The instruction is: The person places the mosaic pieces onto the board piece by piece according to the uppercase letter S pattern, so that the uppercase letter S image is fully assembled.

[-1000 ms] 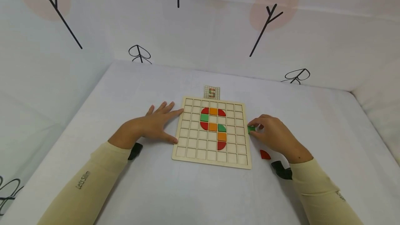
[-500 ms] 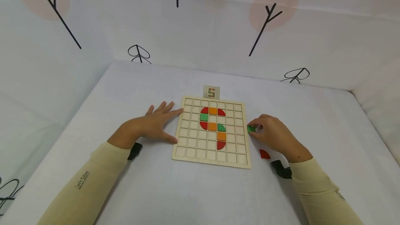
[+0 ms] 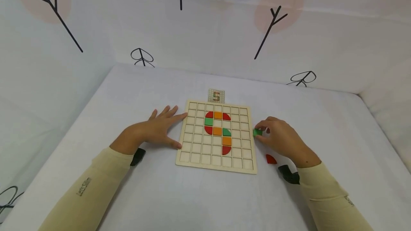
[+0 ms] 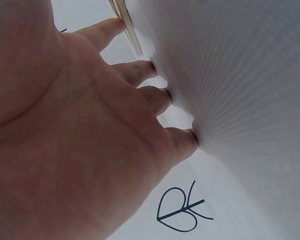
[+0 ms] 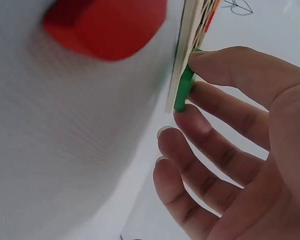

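Note:
A wooden grid board lies on the white table, with red, orange and green tiles set in its squares in a curving shape. My left hand is spread flat at the board's left edge; its index finger and thumb touch that edge, and the other fingertips press the cloth in the left wrist view. At the right edge, my right hand pinches a green tile between thumb and fingers, just beside the board. A red quarter-round tile lies on the table below the right hand.
A small pattern card showing an S-like figure touches or nearly touches the board's far edge. Dark wrist-worn devices show below the left wrist and near the right wrist. Cloth walls with drawn trees stand behind the table.
The view has shifted slightly. Both hands stay in nearly the same place, the right still pinching the green tile beside the board.

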